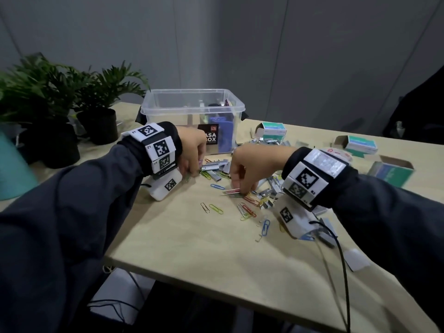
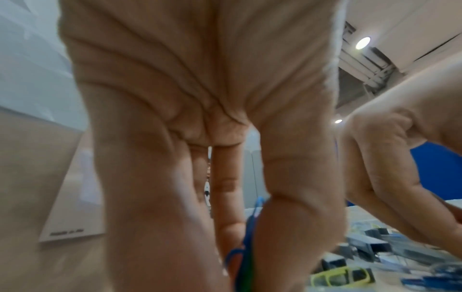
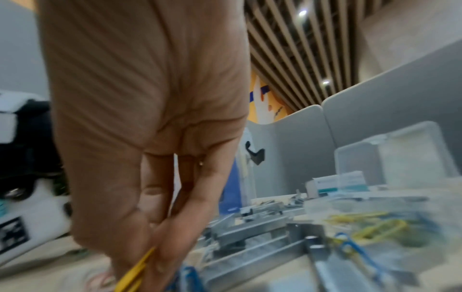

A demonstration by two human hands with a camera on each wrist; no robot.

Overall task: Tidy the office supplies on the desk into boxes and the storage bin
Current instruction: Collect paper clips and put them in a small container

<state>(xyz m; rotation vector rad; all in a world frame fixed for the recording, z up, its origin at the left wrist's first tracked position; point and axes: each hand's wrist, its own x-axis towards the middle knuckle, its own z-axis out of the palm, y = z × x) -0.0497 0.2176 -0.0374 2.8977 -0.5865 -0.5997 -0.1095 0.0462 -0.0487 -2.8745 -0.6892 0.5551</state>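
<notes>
Lying scattered mid-desk, the paper clips and staple strips sit directly beneath both hands, short of the storage bin behind them. The right hand pinches a yellow clip, its length running down out of the fingers; the left hand pinches blue clips. Only the wrist views show these grips. The head view shows the open staple boxes to the right, nearer the right hand.
</notes>
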